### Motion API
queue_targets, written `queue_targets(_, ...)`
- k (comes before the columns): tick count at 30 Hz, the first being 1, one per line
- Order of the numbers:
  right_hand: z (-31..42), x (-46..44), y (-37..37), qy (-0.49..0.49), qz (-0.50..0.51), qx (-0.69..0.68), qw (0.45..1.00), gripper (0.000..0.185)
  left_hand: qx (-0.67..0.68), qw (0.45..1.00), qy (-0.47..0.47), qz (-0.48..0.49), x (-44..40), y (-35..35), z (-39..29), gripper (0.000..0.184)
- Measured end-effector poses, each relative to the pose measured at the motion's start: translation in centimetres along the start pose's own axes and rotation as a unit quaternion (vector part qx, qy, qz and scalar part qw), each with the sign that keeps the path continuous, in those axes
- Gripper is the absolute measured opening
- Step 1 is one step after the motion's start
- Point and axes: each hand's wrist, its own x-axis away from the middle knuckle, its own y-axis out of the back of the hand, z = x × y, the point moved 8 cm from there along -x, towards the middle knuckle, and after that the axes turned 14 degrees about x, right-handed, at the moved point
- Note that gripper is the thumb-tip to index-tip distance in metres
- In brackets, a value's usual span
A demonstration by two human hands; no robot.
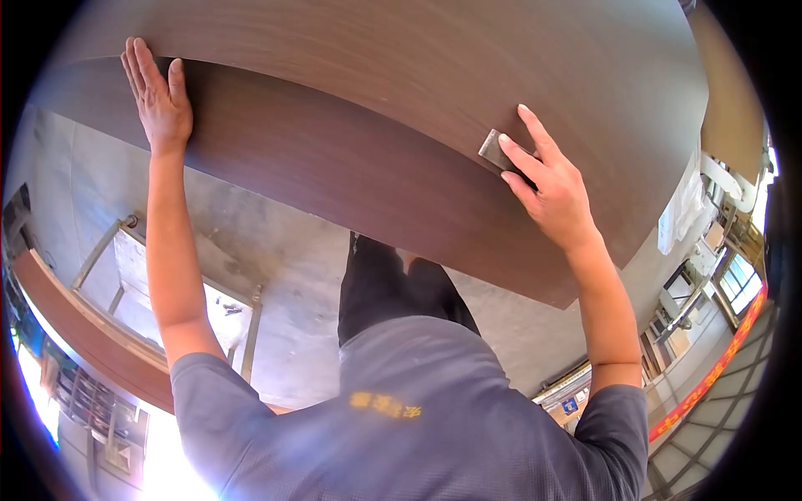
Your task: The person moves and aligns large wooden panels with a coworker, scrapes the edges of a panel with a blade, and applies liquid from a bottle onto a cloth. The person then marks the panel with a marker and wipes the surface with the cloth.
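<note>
A large brown wood-grain panel [468,67] fills the upper part of the view. Below its curved-looking near edge lies another brown surface [334,159], darker in tone. My left hand [160,100] rests flat at that edge on the left, fingers stretched out and thumb apart, holding nothing. At the right, my right hand [547,179] pinches a small rectangular grey piece with a metallic look [494,149] against the same edge. The fingers partly cover this piece, so its exact kind cannot be made out; the index finger stretches over the panel.
Concrete floor [267,217] shows beneath the panel. A metal-framed rack [104,250] and a long brown board [92,334] stand at the lower left. Shelving with boards [660,342] and a red banner [710,376] are at the right.
</note>
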Motion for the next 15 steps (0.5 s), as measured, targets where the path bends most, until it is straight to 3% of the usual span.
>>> queue_targets(12, 4.0, -5.1, 4.9, 0.072, -0.006, 0.043, 0.996, 0.043, 0.008, 1.000, -0.006, -0.005, -2.1, -0.1, -7.8, 0.070)
queue_targets(15, 6.6, -9.1, 1.9, 0.080, 0.015, 0.046, 0.996, 0.043, 0.013, 1.000, -0.002, 0.001, -1.2, -1.4, -4.3, 0.071)
